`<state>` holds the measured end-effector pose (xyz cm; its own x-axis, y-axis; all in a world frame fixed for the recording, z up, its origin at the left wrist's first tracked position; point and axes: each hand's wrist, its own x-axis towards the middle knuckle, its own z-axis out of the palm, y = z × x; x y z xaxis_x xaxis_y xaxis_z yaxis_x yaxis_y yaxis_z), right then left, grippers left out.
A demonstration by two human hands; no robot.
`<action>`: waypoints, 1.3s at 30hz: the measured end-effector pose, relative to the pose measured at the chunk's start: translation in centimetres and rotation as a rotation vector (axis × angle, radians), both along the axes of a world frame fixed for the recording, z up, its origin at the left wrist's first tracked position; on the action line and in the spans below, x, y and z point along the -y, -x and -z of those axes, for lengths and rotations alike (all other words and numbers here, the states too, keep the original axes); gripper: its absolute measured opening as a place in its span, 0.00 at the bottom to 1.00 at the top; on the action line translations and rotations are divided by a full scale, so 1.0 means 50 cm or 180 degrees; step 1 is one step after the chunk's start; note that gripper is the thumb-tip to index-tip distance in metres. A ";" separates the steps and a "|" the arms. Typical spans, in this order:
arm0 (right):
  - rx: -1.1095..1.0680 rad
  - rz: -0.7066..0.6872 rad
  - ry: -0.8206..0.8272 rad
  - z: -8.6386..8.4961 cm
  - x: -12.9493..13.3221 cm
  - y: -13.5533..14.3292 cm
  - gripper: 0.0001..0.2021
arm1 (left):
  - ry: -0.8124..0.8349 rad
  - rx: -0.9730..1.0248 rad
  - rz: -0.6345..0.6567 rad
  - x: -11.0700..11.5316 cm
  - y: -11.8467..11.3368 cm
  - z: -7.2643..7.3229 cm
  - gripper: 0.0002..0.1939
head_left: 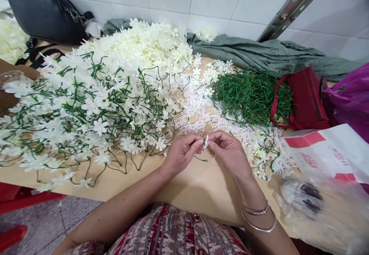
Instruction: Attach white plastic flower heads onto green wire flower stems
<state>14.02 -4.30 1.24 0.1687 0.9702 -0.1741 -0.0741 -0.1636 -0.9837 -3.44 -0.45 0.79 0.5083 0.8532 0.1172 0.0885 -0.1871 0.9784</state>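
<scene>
Near the table's front edge my two hands meet fingertip to fingertip. My left hand (184,151) pinches a green artificial flower stem (201,159), whose thin end sticks out below the fingers. My right hand (227,151) pinches a small white artificial flower (206,141) at the top of that stem. Just beyond the hands lies a spread of thin white stamen pieces (190,120). Left of them is a big heap of white flowers on green stems (98,105). A pile of bare green stems (248,93) sits beyond my right hand.
Loose cream petals (150,43) are heaped at the back. A black bag (46,12) stands back left, a red pouch (307,97) and purple bag (351,93) at right. Clear plastic (325,209) covers the front right corner. Green cloth (245,53) lies along the tiled wall.
</scene>
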 end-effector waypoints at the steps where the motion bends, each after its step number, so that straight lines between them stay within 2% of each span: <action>1: -0.0006 -0.0041 0.0033 -0.001 -0.002 -0.002 0.11 | -0.0027 0.0001 0.0017 -0.001 0.000 0.001 0.14; 8: 0.0086 -0.0276 0.0169 0.016 0.003 -0.018 0.11 | 0.0139 0.0136 0.0061 0.010 0.000 0.011 0.16; 14: 0.0151 -0.0268 0.0370 0.046 0.011 -0.043 0.14 | 0.0245 -0.0173 0.0207 0.022 -0.004 0.020 0.14; 17: 0.0128 -0.0062 0.0589 0.044 0.003 -0.044 0.20 | 0.0144 -0.0507 0.0037 0.024 -0.008 0.018 0.15; 20: 0.0074 0.0038 0.0740 0.025 -0.006 -0.035 0.26 | 0.0034 -0.0655 -0.0052 0.027 -0.009 0.014 0.16; 25: 0.0051 0.0320 0.0397 -0.014 0.001 -0.030 0.22 | 0.0084 -0.0325 -0.0135 0.020 -0.003 0.009 0.17; 29: 0.0141 0.0739 0.0044 -0.028 0.046 -0.028 0.18 | 0.0109 -0.0021 -0.0238 0.007 -0.006 0.010 0.14; 33: 0.0522 0.0930 -0.0110 -0.021 0.112 0.001 0.13 | 0.0051 0.0031 -0.0127 0.000 -0.014 0.015 0.14; 36: 0.0680 0.0861 -0.0196 -0.006 0.140 0.030 0.18 | -0.0048 0.0000 -0.0116 0.000 -0.018 0.016 0.13; 39: 0.0592 0.0760 -0.0295 0.009 0.135 0.052 0.23 | -0.0147 -0.0007 -0.0138 0.002 -0.019 0.017 0.14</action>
